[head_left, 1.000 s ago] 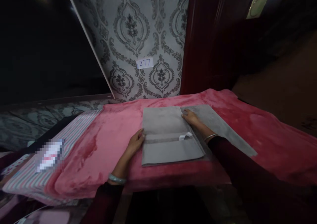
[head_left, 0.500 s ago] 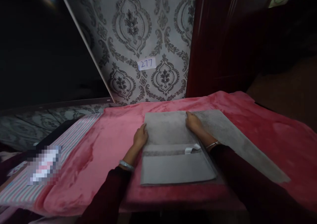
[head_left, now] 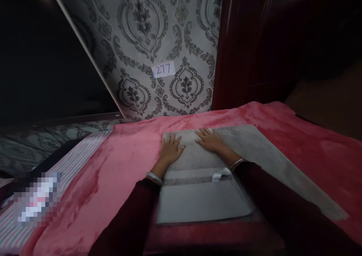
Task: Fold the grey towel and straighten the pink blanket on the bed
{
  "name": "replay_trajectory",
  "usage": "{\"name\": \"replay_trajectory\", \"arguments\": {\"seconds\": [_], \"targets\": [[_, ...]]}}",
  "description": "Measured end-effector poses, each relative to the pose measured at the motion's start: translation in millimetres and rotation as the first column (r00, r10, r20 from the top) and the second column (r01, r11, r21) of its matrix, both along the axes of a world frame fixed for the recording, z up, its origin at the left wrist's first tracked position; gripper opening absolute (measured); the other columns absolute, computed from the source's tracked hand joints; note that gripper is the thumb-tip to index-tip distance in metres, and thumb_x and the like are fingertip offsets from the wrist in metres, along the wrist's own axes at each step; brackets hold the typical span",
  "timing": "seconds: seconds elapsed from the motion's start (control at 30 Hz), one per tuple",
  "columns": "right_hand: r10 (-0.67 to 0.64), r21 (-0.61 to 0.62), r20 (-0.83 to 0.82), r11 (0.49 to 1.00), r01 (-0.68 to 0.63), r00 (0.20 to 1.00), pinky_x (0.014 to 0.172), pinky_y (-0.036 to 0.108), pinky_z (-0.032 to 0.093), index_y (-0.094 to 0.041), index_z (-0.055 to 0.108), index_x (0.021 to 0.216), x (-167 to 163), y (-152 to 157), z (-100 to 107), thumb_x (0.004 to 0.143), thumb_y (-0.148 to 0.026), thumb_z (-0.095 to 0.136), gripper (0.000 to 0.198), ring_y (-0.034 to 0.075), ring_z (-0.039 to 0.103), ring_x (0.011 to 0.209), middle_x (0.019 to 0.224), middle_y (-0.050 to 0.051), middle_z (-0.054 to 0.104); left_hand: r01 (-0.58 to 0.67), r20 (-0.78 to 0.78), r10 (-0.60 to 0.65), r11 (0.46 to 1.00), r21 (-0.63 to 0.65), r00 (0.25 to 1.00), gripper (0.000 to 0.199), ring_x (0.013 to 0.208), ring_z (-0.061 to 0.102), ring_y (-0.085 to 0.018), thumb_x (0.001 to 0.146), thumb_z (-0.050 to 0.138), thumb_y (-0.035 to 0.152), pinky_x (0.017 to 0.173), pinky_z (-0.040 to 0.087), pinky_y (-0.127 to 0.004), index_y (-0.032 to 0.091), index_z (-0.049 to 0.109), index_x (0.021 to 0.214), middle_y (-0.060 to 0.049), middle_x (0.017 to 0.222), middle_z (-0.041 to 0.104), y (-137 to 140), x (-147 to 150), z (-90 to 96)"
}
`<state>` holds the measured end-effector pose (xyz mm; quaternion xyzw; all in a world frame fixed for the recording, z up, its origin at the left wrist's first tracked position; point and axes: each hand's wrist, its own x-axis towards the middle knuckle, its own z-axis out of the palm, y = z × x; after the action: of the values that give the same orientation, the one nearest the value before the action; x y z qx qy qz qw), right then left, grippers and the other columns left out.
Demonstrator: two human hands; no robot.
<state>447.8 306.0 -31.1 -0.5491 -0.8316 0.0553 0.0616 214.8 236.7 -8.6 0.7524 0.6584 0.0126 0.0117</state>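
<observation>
A grey, felt-like fabric piece with stiff flat panels [head_left: 185, 161] lies folded before me, and what kind of article it is I cannot tell. Flat on its far left part rests my left hand [head_left: 170, 149], fingers spread. My right hand [head_left: 210, 139] also lies palm down, fingers apart, near the far edge. A smoother, lighter grey panel [head_left: 200, 201] covers the near end. Beside it, a small white strip [head_left: 220, 175] sticks up below my right wrist. Another grey flap [head_left: 257, 156] stretches out to the right, partly hidden by my right forearm.
A pink plush blanket [head_left: 121, 165] covers the surface under the grey piece. Striped cloth [head_left: 82, 154] runs along the left, with a blurred-out item [head_left: 38, 199] on it. Behind are a patterned wall [head_left: 186, 40], a dark screen [head_left: 51, 59] and a dark red panel [head_left: 240, 52].
Both hands gripped the side edges of the folded part before. Now they have let go and lie flat on top, the left moved right, the right slightly left. The view has shifted a little.
</observation>
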Motion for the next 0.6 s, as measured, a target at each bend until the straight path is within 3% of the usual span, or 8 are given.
{"name": "replay_trajectory", "arguments": {"seconds": [0.1, 0.27, 0.4, 0.47, 0.5, 0.57, 0.6], "targets": [[-0.113, -0.055, -0.003, 0.992, 0.113, 0.994, 0.125, 0.057, 0.019, -0.027, 0.027, 0.166, 25.6, 12.3, 0.8, 0.106, -0.056, 0.029, 0.067, 0.031, 0.02, 0.157, 0.171, 0.009, 0.019, 0.001, 0.007, -0.001, 1.0, -0.008, 1.0, 0.066, 0.161, 0.014, -0.031, 0.105, 0.03, 0.056, 0.128, 0.014, -0.058, 0.027, 0.031, 0.164, -0.011, 0.173, 0.019, 1.8, -1.9, -0.8], [-0.145, -0.081, 0.005, 0.986, 0.145, 0.989, 0.125, 0.059, 0.018, -0.023, 0.024, 0.167, 34.5, 9.9, 8.8, 0.107, -0.051, 0.027, 0.067, 0.031, 0.018, 0.157, 0.171, 0.012, 0.018, 0.006, 0.036, -0.003, 0.998, -0.06, 0.999, 0.065, 0.161, 0.015, -0.031, 0.105, 0.032, 0.054, 0.127, 0.015, -0.059, 0.027, 0.03, 0.164, -0.01, 0.174, 0.019, 8.5, -0.3, 12.1], [-0.12, -0.045, -0.001, 0.992, 0.119, 0.993, 0.122, 0.065, 0.022, -0.022, 0.026, 0.166, 19.9, -9.0, 24.4, 0.108, -0.047, 0.024, 0.064, 0.034, 0.015, 0.158, 0.171, 0.014, 0.018, 0.079, 0.076, -0.076, 0.996, -0.037, 0.994, 0.064, 0.159, 0.022, -0.032, 0.106, 0.036, 0.048, 0.127, 0.017, -0.059, 0.019, 0.034, 0.162, -0.016, 0.17, 0.03, -24.8, 6.1, 26.3], [0.013, 0.008, -0.02, 1.0, -0.013, 1.0, 0.124, 0.062, 0.019, -0.026, 0.03, 0.165, 6.5, -26.7, 29.6, 0.108, -0.043, 0.025, 0.06, 0.031, 0.012, 0.159, 0.172, 0.009, 0.017, 0.247, 0.092, -0.25, 0.968, 0.043, 0.964, 0.059, 0.157, 0.027, -0.031, 0.105, 0.04, 0.045, 0.128, 0.017, -0.058, 0.017, 0.044, 0.156, -0.017, 0.164, 0.04, -64.8, 13.2, 23.1], [0.124, 0.035, -0.033, 0.992, -0.123, 0.992, 0.125, 0.06, 0.017, -0.028, 0.032, 0.165, -1.3, -37.2, 30.3, 0.109, -0.042, 0.027, 0.058, 0.029, 0.012, 0.159, 0.172, 0.007, 0.018, 0.39, 0.102, -0.394, 0.919, 0.058, 0.913, 0.056, 0.157, 0.029, -0.03, 0.105, 0.042, 0.045, 0.128, 0.018, -0.056, 0.019, 0.048, 0.154, -0.016, 0.163, 0.043, -88.0, 17.2, 18.2], [0.388, 0.06, -0.055, 0.921, -0.385, 0.92, 0.126, 0.058, 0.016, -0.032, 0.035, 0.163, -18.0, -58.2, 27.7, 0.109, -0.042, 0.03, 0.056, 0.028, 0.012, 0.159, 0.171, 0.005, 0.022, 0.602, 0.136, -0.604, 0.796, 0.062, 0.785, 0.062, 0.157, 0.028, -0.029, 0.101, 0.048, 0.054, 0.129, 0.017, -0.056, 0.025, 0.044, 0.156, -0.012, 0.164, 0.042, -132.9, 24.0, 4.4], [0.508, 0.048, -0.064, 0.861, -0.506, 0.859, 0.126, 0.057, 0.016, -0.034, 0.036, 0.163, -26.0, -66.7, 24.8, 0.109, -0.044, 0.032, 0.055, 0.028, 0.014, 0.159, 0.171, 0.004, 0.024, 0.639, 0.151, -0.639, 0.767, 0.058, 0.754, 0.068, 0.159, 0.024, -0.03, 0.099, 0.051, 0.057, 0.129, 0.015, -0.058, 0.026, 0.04, 0.159, -0.012, 0.167, 0.037, -151.7, 26.1, -2.5]]}}
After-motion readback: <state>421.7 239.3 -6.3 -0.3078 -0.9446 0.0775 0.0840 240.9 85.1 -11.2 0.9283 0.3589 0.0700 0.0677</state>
